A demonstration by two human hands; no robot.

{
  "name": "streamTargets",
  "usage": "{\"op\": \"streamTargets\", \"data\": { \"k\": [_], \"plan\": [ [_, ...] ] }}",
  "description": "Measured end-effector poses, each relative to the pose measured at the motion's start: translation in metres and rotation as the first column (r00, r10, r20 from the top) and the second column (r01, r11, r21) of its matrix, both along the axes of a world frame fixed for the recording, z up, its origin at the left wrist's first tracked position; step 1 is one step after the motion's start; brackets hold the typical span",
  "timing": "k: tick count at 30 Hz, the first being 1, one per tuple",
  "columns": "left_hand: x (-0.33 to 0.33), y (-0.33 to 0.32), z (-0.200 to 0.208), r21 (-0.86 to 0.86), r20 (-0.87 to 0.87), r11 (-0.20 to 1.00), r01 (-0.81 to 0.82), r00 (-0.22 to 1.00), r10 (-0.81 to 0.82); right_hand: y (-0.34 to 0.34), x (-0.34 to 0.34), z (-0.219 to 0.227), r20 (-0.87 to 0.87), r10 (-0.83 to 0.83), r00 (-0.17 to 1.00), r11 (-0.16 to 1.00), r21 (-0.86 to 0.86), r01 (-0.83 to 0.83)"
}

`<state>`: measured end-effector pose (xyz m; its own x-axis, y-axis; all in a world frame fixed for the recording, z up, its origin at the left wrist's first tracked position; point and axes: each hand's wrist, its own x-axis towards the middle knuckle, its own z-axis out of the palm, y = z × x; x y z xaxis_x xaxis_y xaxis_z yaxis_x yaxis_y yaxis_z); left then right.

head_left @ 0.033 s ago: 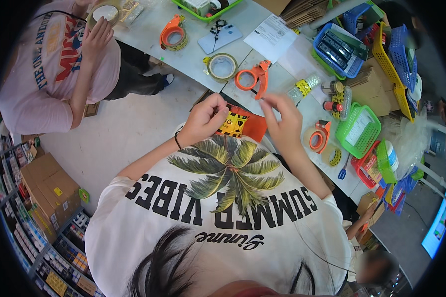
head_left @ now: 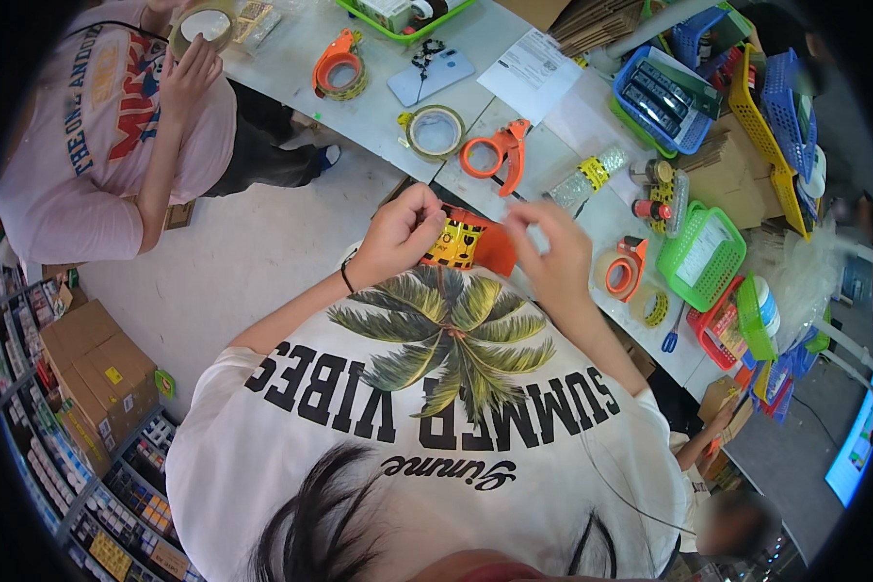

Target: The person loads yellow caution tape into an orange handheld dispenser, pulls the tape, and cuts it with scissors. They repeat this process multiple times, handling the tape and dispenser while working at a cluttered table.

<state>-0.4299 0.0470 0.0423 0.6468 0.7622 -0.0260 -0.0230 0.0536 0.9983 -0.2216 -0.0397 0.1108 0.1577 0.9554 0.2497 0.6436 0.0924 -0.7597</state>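
My left hand (head_left: 404,233) is closed, thumb pressed against curled fingers, beside a roll of yellow-and-black printed tape (head_left: 454,242). What its fingertips pinch, if anything, is hidden. An orange tape dispenser (head_left: 496,250) shows next to that roll, close in front of my shirt. My right hand (head_left: 555,247) is raised on the other side, fingers bent and blurred by motion; whether it holds anything does not show. Just beyond my hands, an empty-looking orange tape dispenser (head_left: 500,157) lies on the table, with a roll of clear tape (head_left: 434,131) to its left.
A bubble-wrapped bundle (head_left: 589,179), another orange dispenser (head_left: 621,269) and a green basket (head_left: 700,257) stand at right. Farther back lie a phone (head_left: 432,77), papers (head_left: 529,70) and a blue basket (head_left: 664,97). A co-worker (head_left: 126,136) stands at left, holding a tape roll (head_left: 207,27).
My right hand has shifted slightly toward me, off the orange dispenser lying on the table. The left hand stays in place beside the printed tape.
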Motion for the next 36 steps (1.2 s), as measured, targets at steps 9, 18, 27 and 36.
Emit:
{"op": "streamTargets", "data": {
  "k": [9,18,27,36],
  "plan": [
    [-0.005,-0.008,0.009,-0.135,0.087,0.991,0.024,0.996,-0.013,-0.007,-0.019,-0.026,0.004,0.361,0.932,0.917,-0.18,-0.355],
    [-0.03,0.011,0.041,0.619,-0.437,0.701,0.354,0.897,-0.067,0.016,-0.027,-0.007,0.058,0.508,0.859,0.813,-0.362,-0.457],
    [-0.04,0.009,0.031,0.543,-0.511,0.702,0.46,0.845,-0.158,0.013,-0.032,-0.002,0.33,0.498,0.802,0.867,-0.162,-0.472],
    [-0.048,0.024,0.045,0.161,-0.271,0.978,-0.136,0.946,0.176,0.067,-0.024,0.017,0.22,0.777,0.59,0.624,-0.391,-0.676]
  ]
}}
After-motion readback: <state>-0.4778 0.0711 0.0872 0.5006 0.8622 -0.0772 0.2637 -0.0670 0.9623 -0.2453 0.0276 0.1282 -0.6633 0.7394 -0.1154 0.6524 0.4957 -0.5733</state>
